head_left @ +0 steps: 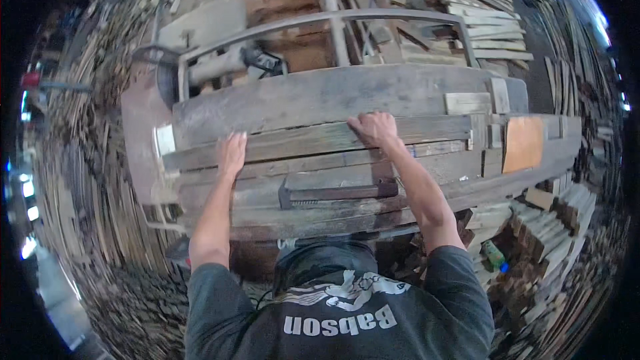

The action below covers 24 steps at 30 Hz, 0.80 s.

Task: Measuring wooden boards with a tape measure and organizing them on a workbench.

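A long, narrow weathered wooden board [300, 140] lies across the workbench [320, 90] in front of me. Toward its left end, my left hand [231, 153] is closed over it, fingertips at the far edge. My right hand [375, 128] grips the same board right of its middle, the thumb pointing left and the fingers bent over the far edge, where their tips are hidden. Nearer to me, between my forearms, a hammer [340, 193] rests on the bench planks, its head to the left and its dark handle to the right.
At the bench's right end are small wood blocks [467, 103] and an orange-brown flat piece [523, 144]. A metal frame [267, 29] rises behind the bench. Stacked wood strips [490, 23] and scraps surround it. A green bottle [494, 256] lies among wood pieces at lower right.
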{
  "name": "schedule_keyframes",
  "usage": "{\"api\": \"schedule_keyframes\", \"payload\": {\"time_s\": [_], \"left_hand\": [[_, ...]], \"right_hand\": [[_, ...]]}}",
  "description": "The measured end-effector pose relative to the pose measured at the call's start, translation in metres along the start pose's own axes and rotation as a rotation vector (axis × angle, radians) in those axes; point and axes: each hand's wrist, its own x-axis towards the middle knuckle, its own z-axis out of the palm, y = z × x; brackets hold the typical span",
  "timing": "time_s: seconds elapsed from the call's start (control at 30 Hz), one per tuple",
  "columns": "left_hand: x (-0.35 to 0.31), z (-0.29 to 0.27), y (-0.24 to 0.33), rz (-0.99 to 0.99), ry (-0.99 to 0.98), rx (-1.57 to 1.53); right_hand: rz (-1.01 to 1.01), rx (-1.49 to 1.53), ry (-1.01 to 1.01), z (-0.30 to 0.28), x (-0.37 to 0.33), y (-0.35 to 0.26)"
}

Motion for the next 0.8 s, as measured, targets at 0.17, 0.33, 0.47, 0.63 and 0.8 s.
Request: {"api": "schedule_keyframes", "payload": {"time_s": [0.17,0.33,0.47,0.63,0.8], "left_hand": [[-0.021,0.011,-0.016,0.156,0.176,-0.080],[-0.037,0.017,-0.005,0.123,0.292,-0.031],[-0.038,0.022,0.003,0.132,0.282,-0.026],[-0.051,0.011,-0.009,0.112,0.317,-0.077],[-0.049,0.006,-0.004,0.097,0.297,-0.161]], "right_hand": [[-0.037,0.028,0.097,0.003,-0.002,-0.011],[-0.035,-0.003,0.184,0.007,-0.006,-0.009],[-0.090,-0.023,0.306,0.020,-0.011,0.003],[0.000,-0.111,0.495,0.031,-0.035,-0.030],[0.062,-0.166,0.587,0.065,-0.049,-0.021]]}}
